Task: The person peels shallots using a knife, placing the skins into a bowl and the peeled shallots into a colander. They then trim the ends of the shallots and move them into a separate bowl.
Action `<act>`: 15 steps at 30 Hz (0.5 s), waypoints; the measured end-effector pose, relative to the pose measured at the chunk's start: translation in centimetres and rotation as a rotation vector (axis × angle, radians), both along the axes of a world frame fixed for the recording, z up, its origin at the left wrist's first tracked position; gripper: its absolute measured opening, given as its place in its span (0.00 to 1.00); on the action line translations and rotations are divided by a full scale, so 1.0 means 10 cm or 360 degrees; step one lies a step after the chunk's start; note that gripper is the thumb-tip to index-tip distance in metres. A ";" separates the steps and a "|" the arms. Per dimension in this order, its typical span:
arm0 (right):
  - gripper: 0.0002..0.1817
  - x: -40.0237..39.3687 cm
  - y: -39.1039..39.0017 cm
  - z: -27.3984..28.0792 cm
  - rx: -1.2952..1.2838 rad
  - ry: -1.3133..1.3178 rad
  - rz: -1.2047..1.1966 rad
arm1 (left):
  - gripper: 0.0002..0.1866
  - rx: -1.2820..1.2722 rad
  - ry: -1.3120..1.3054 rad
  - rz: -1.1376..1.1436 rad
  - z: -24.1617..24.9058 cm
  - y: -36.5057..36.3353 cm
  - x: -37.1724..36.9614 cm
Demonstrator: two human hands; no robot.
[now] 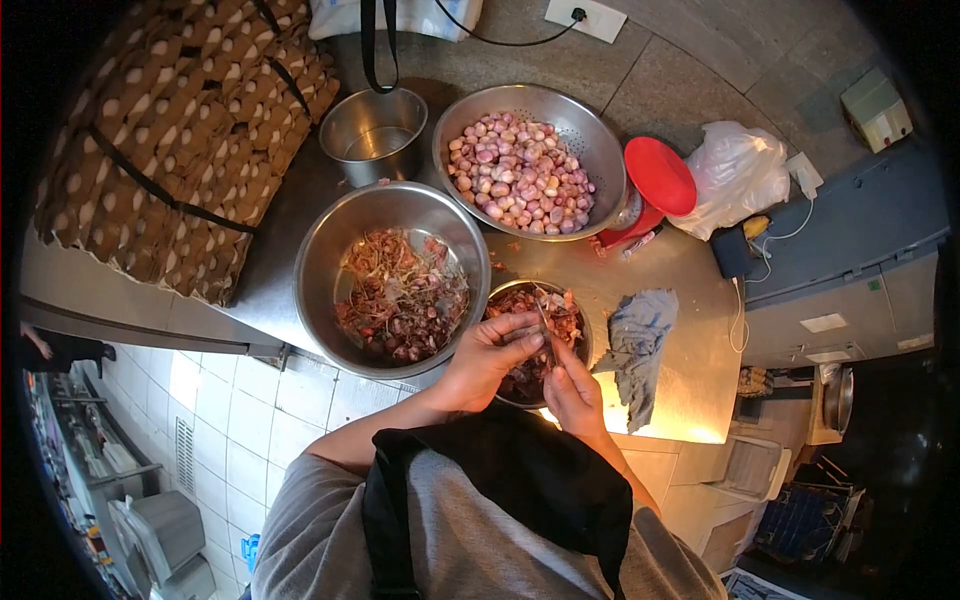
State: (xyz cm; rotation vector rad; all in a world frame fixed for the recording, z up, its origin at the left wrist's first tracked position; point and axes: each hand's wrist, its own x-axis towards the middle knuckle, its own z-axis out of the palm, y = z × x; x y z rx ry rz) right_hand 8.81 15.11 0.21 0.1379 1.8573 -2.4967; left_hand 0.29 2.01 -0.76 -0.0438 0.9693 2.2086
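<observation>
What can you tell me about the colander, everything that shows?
The colander is wide, round and silvery, apparently metal, with a smooth rim and small holes in its wall. It looks upright on the counter, its base hidden, and holds many small pinkish onions. It stands beside the larger bowl; whether they touch is unclear. Neither the left hand nor the right hand touches it.

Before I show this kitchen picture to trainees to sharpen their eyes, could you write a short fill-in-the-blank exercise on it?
1. The left hand and right hand are at a metal bowl that is ____ in size than the bowl of peelings beside it.
2. Of the two hands, the grey cloth lies nearer the ____ one.
3. The round disc beside the white plastic bag is coloured ____.
4. The apron is coloured ____.

Missing words: smaller; right; red; black.
</observation>
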 end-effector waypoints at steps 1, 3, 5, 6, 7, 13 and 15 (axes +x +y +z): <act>0.24 0.00 0.01 0.02 -0.0057 -0.0035 0.0054 | 0.15 0.0043 0.0023 -0.0015 -0.01 0.00 0.00; 0.23 -0.04 0.02 -0.05 0.0001 -0.0004 -0.0144 | 0.16 0.0129 0.0070 -0.0044 0.00 -0.01 0.00; 0.24 -0.05 0.07 -0.03 0.0073 -0.0029 -0.0257 | 0.17 0.0134 0.0083 -0.0042 0.09 -0.02 0.00; 0.24 -0.06 0.08 -0.01 0.0074 -0.0020 -0.0252 | 0.17 0.0137 0.0089 -0.0044 0.12 -0.03 0.00; 0.24 -0.06 0.10 0.01 0.0076 -0.0010 -0.0248 | 0.17 0.0152 0.0104 -0.0062 0.10 -0.03 -0.01; 0.27 0.03 0.08 0.06 0.0452 0.0051 0.0092 | 0.13 0.0375 0.0081 -0.0105 -0.07 -0.05 -0.01; 0.25 -0.05 0.07 -0.01 0.1006 0.0417 -0.0054 | 0.13 0.0336 -0.0008 -0.0051 0.02 -0.04 0.01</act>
